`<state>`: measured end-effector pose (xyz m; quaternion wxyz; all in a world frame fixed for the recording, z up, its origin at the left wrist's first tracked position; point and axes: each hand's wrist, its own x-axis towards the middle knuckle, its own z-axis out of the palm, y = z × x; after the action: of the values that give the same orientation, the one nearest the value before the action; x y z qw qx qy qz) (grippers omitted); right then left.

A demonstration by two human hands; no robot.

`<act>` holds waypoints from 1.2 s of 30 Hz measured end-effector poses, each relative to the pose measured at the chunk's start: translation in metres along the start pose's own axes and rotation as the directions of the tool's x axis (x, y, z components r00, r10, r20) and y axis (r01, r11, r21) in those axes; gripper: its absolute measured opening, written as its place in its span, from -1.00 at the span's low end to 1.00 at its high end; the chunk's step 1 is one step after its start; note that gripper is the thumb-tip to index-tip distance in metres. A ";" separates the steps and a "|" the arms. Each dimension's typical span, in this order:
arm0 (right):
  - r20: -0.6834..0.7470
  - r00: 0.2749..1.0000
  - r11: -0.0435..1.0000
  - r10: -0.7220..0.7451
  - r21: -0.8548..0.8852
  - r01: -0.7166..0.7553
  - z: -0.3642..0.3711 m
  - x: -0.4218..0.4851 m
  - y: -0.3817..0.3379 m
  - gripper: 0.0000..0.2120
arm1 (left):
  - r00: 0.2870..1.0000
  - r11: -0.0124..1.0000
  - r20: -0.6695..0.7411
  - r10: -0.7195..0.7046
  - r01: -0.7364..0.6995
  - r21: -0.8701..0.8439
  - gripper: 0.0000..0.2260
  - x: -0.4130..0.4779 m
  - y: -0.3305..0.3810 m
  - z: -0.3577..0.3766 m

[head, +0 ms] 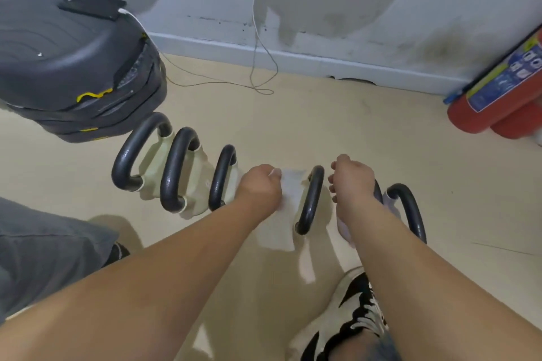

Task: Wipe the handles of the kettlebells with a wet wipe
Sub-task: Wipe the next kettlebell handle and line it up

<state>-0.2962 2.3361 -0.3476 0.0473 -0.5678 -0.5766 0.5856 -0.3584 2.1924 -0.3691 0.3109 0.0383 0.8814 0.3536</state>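
Several kettlebells with black handles and pale bodies stand in a row on the floor. Three handles (179,168) are at the left, one handle (311,199) is between my hands, and another handle (410,208) is at the far right. My left hand (259,187) pinches the top of a white wet wipe (289,205), which hangs down just left of the middle handle. My right hand (352,179) hovers right of that handle with its fingers curled, and nothing shows in them. Behind my right wrist a further dark handle (378,190) is mostly hidden.
A stack of dark grey step platforms (73,67) with a phone (91,4) on a white charging cable stands at the back left. Red fire extinguishers (498,102) lean at the right wall. My shoe (346,316) is near the bottom, and a grey trouser leg (44,249) at the left.
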 end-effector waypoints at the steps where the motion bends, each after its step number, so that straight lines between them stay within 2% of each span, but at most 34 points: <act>1: 0.012 0.999 0.998 0.046 -0.035 -0.046 -0.005 0.000 0.008 -0.65 | 0.999 0.997 -0.014 -0.040 0.039 -0.069 -0.74 -0.003 0.001 0.001; 4: 0.127 0.978 0.986 0.168 -0.032 -0.165 -0.016 -0.008 0.023 -0.72 | 0.985 0.950 -0.031 -0.168 0.153 -0.273 -0.81 -0.016 0.004 -0.001; 6: 0.191 0.959 0.976 0.210 0.016 -0.217 -0.019 -0.015 0.029 -0.78 | 0.972 0.929 -0.054 -0.228 0.200 -0.310 -0.85 -0.022 0.006 -0.004; 8: 0.196 0.953 0.970 0.233 0.027 -0.242 -0.019 -0.018 0.032 -0.77 | 0.967 0.934 -0.097 -0.234 0.196 -0.298 -0.83 -0.022 0.011 -0.003; 10: 0.154 0.962 0.973 0.225 0.020 -0.231 -0.019 -0.016 0.031 -0.77 | 0.975 0.962 -0.170 -0.141 0.095 -0.256 -0.80 -0.022 0.019 0.000; 13: 0.155 0.963 0.969 0.220 0.083 -0.235 -0.020 -0.011 0.032 -0.72 | 0.957 0.963 -0.225 0.182 -0.220 -0.157 -0.77 -0.036 0.027 0.012; 14: 0.177 0.959 0.965 0.219 0.103 -0.240 -0.020 -0.009 0.035 -0.70 | 0.946 0.946 -0.164 0.279 -0.300 -0.122 -0.78 -0.040 0.026 0.022; 15: 0.204 0.952 0.961 0.228 0.109 -0.254 -0.021 -0.007 0.037 -0.68 | 0.945 0.943 -0.039 0.325 -0.327 -0.070 -0.76 -0.042 0.023 0.033; 17: 0.213 0.948 0.950 0.236 0.152 -0.271 -0.021 -0.004 0.041 -0.72 | 0.921 0.953 0.259 0.291 -0.303 0.005 -0.59 -0.045 0.018 0.052; 18: 0.198 0.950 0.941 0.243 0.189 -0.281 -0.020 -0.001 0.041 -0.74 | 0.914 0.960 0.309 0.262 -0.279 0.013 -0.51 -0.045 0.017 0.060; 20: 0.167 0.949 0.918 0.267 0.256 -0.303 -0.016 0.007 0.037 -0.74 | 0.943 0.963 0.203 0.263 -0.271 0.012 -0.57 -0.038 0.016 0.068; 22: 0.160 0.951 0.912 0.264 0.279 -0.300 -0.012 0.013 0.036 -0.72 | 0.961 0.961 -0.014 0.276 -0.276 -0.029 -0.81 -0.029 0.011 0.075; 23: 0.160 0.956 0.919 0.248 0.272 -0.284 -0.011 0.015 0.035 -0.71 | 0.967 0.966 -0.078 0.243 -0.248 -0.072 -0.94 -0.025 0.011 0.077; 24: 0.158 0.957 0.926 0.242 0.257 -0.277 -0.009 0.017 0.035 -0.72 | 0.973 0.969 -0.107 0.205 -0.217 -0.116 -0.90 -0.021 0.011 0.077; 27: 0.152 0.952 0.909 0.265 0.289 -0.300 -0.004 0.025 0.037 -0.76 | 0.988 0.953 -0.119 0.094 -0.124 -0.275 -0.74 -0.012 0.016 0.082; 31: 0.180 0.938 0.887 0.295 0.315 -0.339 0.003 0.044 0.035 -0.80 | 0.984 0.927 -0.166 0.059 -0.116 -0.357 -0.57 -0.008 0.020 0.089; 33: 0.150 0.943 0.885 0.298 0.327 -0.332 0.001 0.049 0.032 -0.82 | 0.985 0.942 -0.160 0.057 -0.107 -0.318 -0.65 -0.004 0.017 0.093; 36: 0.120 0.938 0.883 0.324 0.319 -0.345 -0.001 0.051 0.035 -0.72 | 0.984 0.986 -0.107 0.144 -0.151 -0.070 -0.79 0.003 0.016 0.099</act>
<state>-0.2923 2.3616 -0.4039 0.0231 -0.6235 -0.3632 0.6919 -0.3061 2.2642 -0.4156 0.2399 0.0734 0.8764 0.4111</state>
